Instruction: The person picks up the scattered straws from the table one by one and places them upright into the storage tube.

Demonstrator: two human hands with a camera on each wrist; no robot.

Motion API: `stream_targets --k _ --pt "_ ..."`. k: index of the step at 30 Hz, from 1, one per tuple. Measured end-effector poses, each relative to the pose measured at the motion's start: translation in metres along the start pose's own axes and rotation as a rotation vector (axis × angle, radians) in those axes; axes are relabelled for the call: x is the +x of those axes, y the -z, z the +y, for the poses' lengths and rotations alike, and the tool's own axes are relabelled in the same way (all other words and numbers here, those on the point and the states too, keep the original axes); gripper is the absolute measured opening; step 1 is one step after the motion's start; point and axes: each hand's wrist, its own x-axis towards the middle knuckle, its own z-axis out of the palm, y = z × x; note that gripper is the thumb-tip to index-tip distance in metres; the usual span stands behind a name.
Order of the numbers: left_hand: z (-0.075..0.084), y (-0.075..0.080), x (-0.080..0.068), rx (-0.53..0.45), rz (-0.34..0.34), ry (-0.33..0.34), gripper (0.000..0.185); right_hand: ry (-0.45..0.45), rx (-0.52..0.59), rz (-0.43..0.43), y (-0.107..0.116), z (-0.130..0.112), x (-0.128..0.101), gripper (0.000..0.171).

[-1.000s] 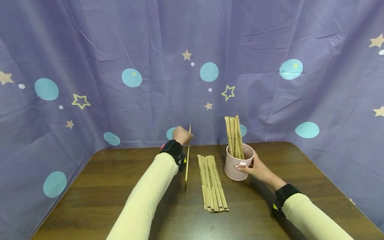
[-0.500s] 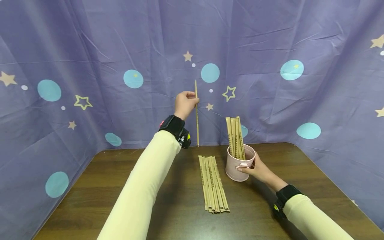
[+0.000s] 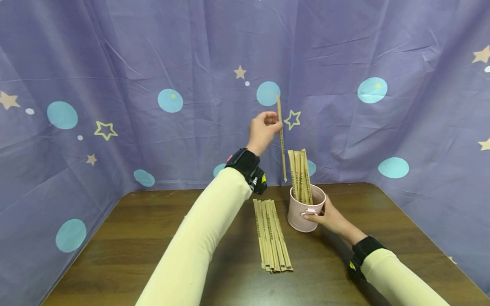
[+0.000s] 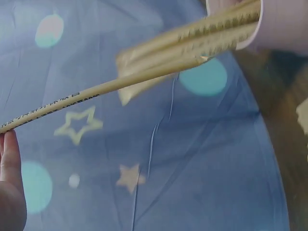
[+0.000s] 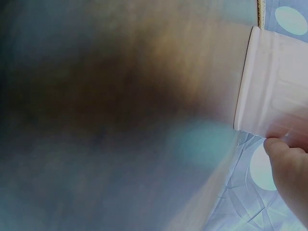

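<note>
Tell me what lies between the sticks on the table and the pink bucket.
Only a narrow strip of bare table separates the lying sticks from the pink bucket; the head view shows it.

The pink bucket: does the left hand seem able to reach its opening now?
Probably yes: the left hand pinches a stick above and left of the pink bucket. Inside, standing sticks crowd the left, but the right looks free.

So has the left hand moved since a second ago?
Yes. Against a blue circle on the curtain in the head view, the left hand, pinching a wrapped stick, has moved up and to the picture's right, now beneath it.
</note>
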Motion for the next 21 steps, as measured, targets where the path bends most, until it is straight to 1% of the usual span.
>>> stream_targets --k 4,6,8,10,13,16,21 --pt "-0.007 -0.019 -0.007 -0.083 -0.063 0.025 0.031 0.0 -0.004 0.0 0.0 0.001 0.0 0.097" --pt "-0.014 -0.027 -0.012 -0.117 -0.088 0.041 0.031 -0.001 0.0 0.003 -0.001 0.002 0.001 0.096" --pt "-0.023 -0.034 -0.016 -0.127 -0.113 0.058 0.031 -0.003 0.0 -0.001 -0.001 0.002 0.001 0.097" --pt "-0.033 -0.04 -0.022 -0.122 -0.138 0.076 0.031 -0.007 0.008 -0.002 -0.002 0.003 0.001 0.097" --pt "-0.05 -0.046 -0.032 -0.081 -0.176 0.096 0.031 -0.019 0.02 -0.001 -0.002 0.004 -0.001 0.096" --pt "-0.063 -0.048 -0.04 -0.045 -0.202 0.109 0.029 -0.013 0.037 0.0 -0.002 0.004 -0.001 0.096" --pt "-0.082 -0.05 -0.051 0.027 -0.224 0.126 0.027 0.004 0.043 0.003 -0.001 0.004 0.0 0.096"
